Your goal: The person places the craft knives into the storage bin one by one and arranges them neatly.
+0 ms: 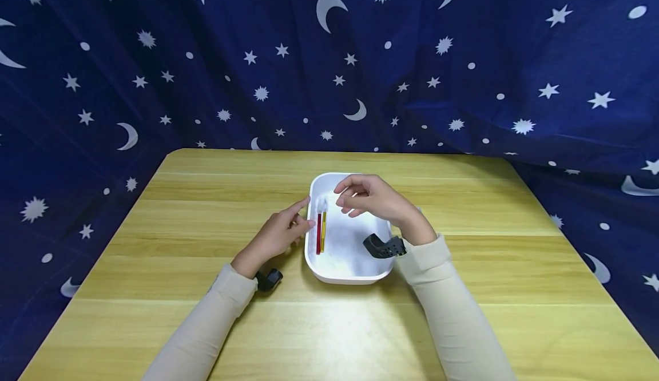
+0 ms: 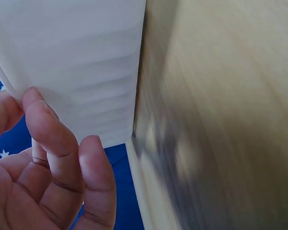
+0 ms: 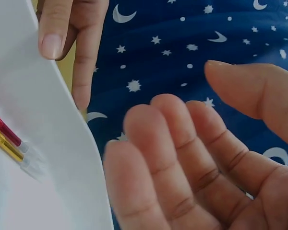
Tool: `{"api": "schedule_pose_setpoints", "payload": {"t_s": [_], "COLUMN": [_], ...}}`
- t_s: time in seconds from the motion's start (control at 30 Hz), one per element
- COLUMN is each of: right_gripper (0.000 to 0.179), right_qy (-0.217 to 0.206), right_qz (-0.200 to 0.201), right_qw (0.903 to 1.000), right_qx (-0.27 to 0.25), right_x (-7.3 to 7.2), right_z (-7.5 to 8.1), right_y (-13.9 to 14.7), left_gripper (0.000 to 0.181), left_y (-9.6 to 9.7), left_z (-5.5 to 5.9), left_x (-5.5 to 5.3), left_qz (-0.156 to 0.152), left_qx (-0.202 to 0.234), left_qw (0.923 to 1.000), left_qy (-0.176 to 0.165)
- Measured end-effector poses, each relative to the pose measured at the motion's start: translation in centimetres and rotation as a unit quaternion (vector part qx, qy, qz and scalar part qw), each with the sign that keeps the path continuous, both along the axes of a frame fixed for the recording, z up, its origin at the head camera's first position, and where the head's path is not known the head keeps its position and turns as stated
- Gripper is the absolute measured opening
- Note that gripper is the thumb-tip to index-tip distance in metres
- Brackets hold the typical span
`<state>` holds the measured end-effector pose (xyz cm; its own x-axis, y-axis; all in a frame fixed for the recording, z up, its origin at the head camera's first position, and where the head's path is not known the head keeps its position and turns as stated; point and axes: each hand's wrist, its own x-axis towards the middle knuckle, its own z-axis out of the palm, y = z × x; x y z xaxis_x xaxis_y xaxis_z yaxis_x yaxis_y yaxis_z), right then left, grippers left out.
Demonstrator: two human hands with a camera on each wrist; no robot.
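My left hand [image 1: 280, 232] is at the left side of a white plastic tray [image 1: 350, 281]. Its thumb lies over the rim and its fingers touch the outer wall [image 2: 91, 62], pinching the edge. Above the far part of the tray my right hand [image 1: 378, 198] hovers with loosely bent fingers and nothing between them. Inside, along the left wall, lie a slim red metallic stick [image 1: 318, 235] and a gold one [image 1: 323, 233] side by side, both with clear tips at the far end. The right wrist view shows the gold stick [image 3: 7, 146] with a textured surface.
The tray stands on a light wooden table [image 1: 216, 209]. A dark blue curtain [image 1: 288, 66] with moons and stars hangs behind the table and along its sides. Black camera mounts sit on the left wrist [image 1: 269, 280] and the right wrist [image 1: 383, 246].
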<state>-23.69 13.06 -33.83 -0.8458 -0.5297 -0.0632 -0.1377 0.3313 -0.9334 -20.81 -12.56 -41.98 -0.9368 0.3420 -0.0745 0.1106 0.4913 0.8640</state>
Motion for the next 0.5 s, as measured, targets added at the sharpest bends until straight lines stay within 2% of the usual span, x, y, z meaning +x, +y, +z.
{"api": "schedule_pose_setpoints", "payload": {"t_s": [0.23,0.5], "right_gripper": [0.023,0.02], "right_qy": [0.022,0.045], "right_qz": [-0.015,-0.036], "right_qw": [0.9985,0.9954], "right_qx": [-0.048,-0.077], "right_x": [1.0,1.6], "right_z": [0.1,-0.1], "right_y": [0.8,1.9], "left_gripper": [0.067,0.067], "left_y": [0.0,-0.1], "left_z": [0.0,-0.1], "left_x": [0.0,0.0], "left_qz": [0.001,0.001], "left_qx": [0.0,0.001], "left_qw": [1.0,1.0], "left_qy": [0.0,0.002]}}
